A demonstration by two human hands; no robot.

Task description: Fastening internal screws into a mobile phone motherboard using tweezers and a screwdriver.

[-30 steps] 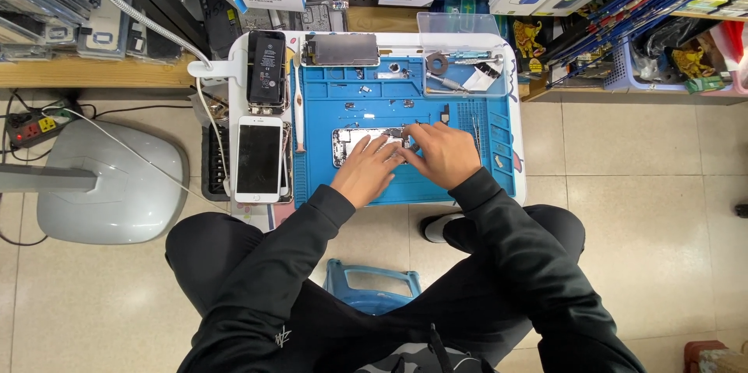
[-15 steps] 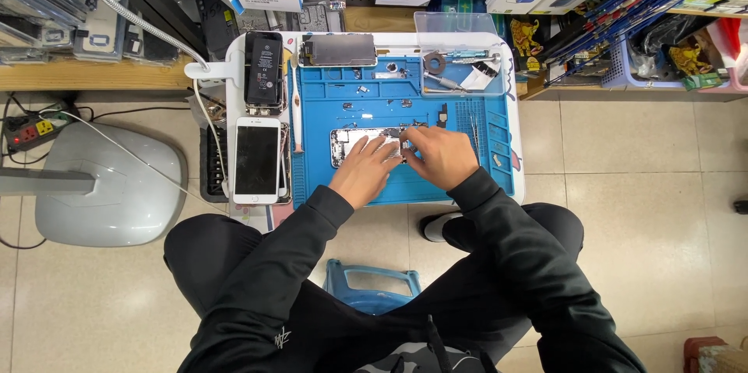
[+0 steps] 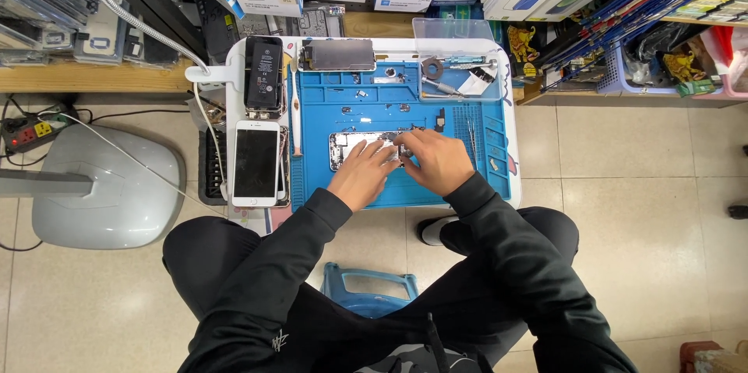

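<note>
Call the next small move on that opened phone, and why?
Probably keep the left hand pinning the opened phone on the blue mat while the right hand lifts the small part at its end: both hands sit on it, loose screws nearby.

Both arms reach forward, left hand (image 3: pixel 360 173) and right hand (image 3: pixel 435 161) side by side, fingers curled.

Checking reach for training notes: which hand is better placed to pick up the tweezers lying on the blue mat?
Right hand: the tweezers lie just beside it; the left hand is farther.
</note>
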